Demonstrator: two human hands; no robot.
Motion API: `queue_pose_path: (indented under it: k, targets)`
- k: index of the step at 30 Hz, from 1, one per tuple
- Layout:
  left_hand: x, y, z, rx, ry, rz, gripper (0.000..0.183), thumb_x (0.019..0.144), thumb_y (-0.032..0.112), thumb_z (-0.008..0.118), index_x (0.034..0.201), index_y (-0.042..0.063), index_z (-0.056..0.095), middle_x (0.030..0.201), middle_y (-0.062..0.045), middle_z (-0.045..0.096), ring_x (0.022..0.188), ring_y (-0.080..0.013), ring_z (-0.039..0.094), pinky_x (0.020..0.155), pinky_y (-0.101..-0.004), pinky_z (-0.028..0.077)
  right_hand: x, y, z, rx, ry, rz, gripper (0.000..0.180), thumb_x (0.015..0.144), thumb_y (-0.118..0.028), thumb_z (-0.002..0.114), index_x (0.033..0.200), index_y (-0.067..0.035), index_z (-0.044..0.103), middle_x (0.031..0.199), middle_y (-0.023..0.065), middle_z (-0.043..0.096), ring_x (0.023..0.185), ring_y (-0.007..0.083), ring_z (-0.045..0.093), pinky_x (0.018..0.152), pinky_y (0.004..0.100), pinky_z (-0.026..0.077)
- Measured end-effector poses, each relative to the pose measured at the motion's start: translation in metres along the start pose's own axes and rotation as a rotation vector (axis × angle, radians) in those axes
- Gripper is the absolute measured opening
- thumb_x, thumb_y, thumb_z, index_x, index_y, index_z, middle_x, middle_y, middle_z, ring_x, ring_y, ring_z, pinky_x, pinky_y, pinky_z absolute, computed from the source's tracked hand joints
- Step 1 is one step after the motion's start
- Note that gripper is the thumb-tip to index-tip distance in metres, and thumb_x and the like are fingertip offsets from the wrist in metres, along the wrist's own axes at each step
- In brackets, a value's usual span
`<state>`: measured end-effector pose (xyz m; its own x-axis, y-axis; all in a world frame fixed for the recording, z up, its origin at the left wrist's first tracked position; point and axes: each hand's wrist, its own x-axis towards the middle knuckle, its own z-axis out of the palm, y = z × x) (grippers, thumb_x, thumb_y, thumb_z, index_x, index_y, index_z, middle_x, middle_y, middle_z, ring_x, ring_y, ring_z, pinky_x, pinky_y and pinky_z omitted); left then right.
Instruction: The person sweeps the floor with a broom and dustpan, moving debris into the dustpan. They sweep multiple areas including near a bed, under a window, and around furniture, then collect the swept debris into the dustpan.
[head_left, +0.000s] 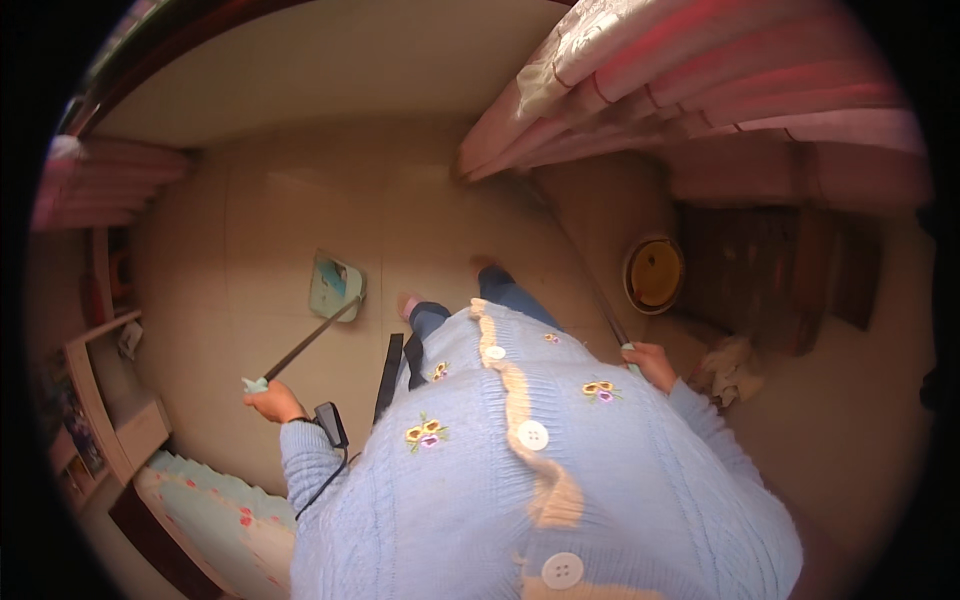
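Observation:
My left hand (279, 403) grips the pale green end of a dark long handle (311, 337). That handle runs down to a pale green dustpan (324, 304) on the tiled floor, with a blue item (331, 277) inside it that I cannot identify. On the other side, my right hand (654, 366) is closed around the light green grip of a second long pole (592, 281), perhaps a broom. The pole slants away across the floor towards the curtain, where its far end is dark and blurred.
Pink curtains (600, 105) hang at the upper right, reaching near the floor. A round container with a yellow inside (658, 274) stands right, beside dark wooden furniture (742, 262). Pale crumpled material (731, 371) lies nearby. At left are shelves (112, 405) and a floral-covered bed (225, 517).

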<state>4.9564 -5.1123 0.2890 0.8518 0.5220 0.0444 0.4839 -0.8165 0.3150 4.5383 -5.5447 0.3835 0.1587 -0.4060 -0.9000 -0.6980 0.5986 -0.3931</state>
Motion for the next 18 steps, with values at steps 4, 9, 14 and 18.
queue_pose_path:
  k: [4,9,14,18]
  targets:
    - [0.005,-0.006,0.003,0.015,0.013,0.035,0.036,0.067,0.007,0.052,0.097,-0.004,0.036,0.088,-0.026,0.053,0.080,-0.0449,0.053,0.072,-0.0493,0.042,0.004,0.021,-0.008,0.103,0.118,0.088,0.015,0.083,-0.011,0.048,0.070,-0.003,0.047,0.059,0.0061,0.049,0.046,0.0129,0.045,0.038,0.0257,0.037]
    - [0.010,-0.016,0.007,-0.022,-0.009,0.012,0.035,0.067,0.006,0.052,0.095,-0.004,0.035,0.091,-0.026,0.052,0.081,-0.0448,0.053,0.073,-0.0490,0.041,0.038,0.015,-0.011,0.227,-0.023,0.321,0.016,0.083,-0.013,0.048,0.071,-0.003,0.046,0.059,0.0063,0.048,0.048,0.0153,0.047,0.042,0.0263,0.038]
    - [0.014,-0.020,0.013,-0.023,-0.026,-0.024,0.035,0.066,0.006,0.053,0.095,-0.004,0.035,0.087,-0.026,0.054,0.078,-0.0443,0.054,0.072,-0.0486,0.042,0.030,0.012,0.037,0.085,-0.044,0.243,0.017,0.083,-0.014,0.050,0.069,-0.003,0.048,0.058,0.0053,0.049,0.050,0.0136,0.047,0.047,0.0258,0.040]
    - [0.012,-0.021,0.015,-0.090,-0.048,-0.011,0.037,0.066,0.008,0.054,0.095,-0.003,0.035,0.087,-0.026,0.054,0.078,-0.0433,0.054,0.072,-0.0481,0.042,0.011,0.008,0.070,-0.469,-0.365,-0.508,0.010,0.081,-0.011,0.052,0.076,-0.004,0.047,0.060,0.0059,0.049,0.049,0.0121,0.047,0.042,0.0249,0.040]
